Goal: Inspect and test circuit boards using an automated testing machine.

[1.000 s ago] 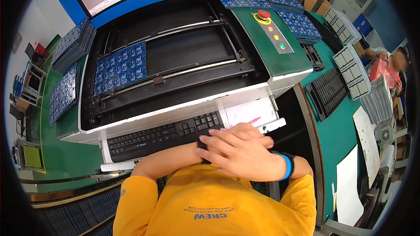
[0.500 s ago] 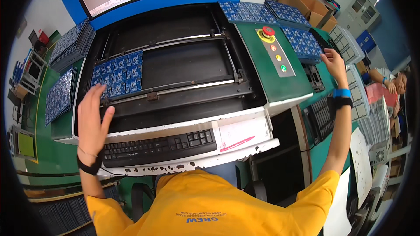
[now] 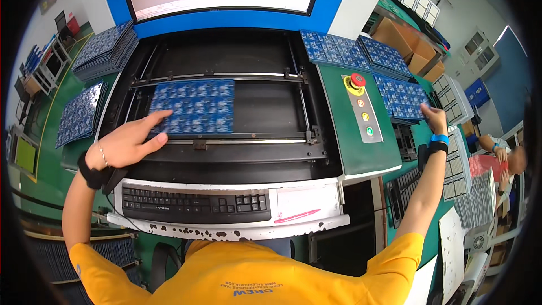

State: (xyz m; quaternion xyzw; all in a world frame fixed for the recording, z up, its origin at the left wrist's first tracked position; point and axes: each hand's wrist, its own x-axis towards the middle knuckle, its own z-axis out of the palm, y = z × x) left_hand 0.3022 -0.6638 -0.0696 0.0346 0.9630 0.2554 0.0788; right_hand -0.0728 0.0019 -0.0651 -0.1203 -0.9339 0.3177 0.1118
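Note:
A blue circuit board panel [image 3: 195, 107] lies across the two metal rails of the black machine bed. My left hand [image 3: 127, 142] is at its left end, index finger and thumb stretched apart, fingertips touching or just over the panel's near left corner. Far to the right, my right hand [image 3: 435, 118] has its fingers closed at the right edge of the top circuit board panel [image 3: 398, 96] on a stack. Part of those fingers is hidden, and whether the panel is lifted off the stack is hard to make out.
Beside the bed, a green console carries a red emergency stop button [image 3: 357, 81]. More board stacks stand at the far left [image 3: 101, 51] and behind the console [image 3: 333, 48]. A black keyboard [image 3: 195, 202] and pink pen [image 3: 296, 216] occupy the shelf. Another person [image 3: 502, 161] is at right.
The panel on the rails has slid to the right, and my left hand has turned inward beside it. My right hand has closed on the stack's edge. The whole view has shifted slightly.

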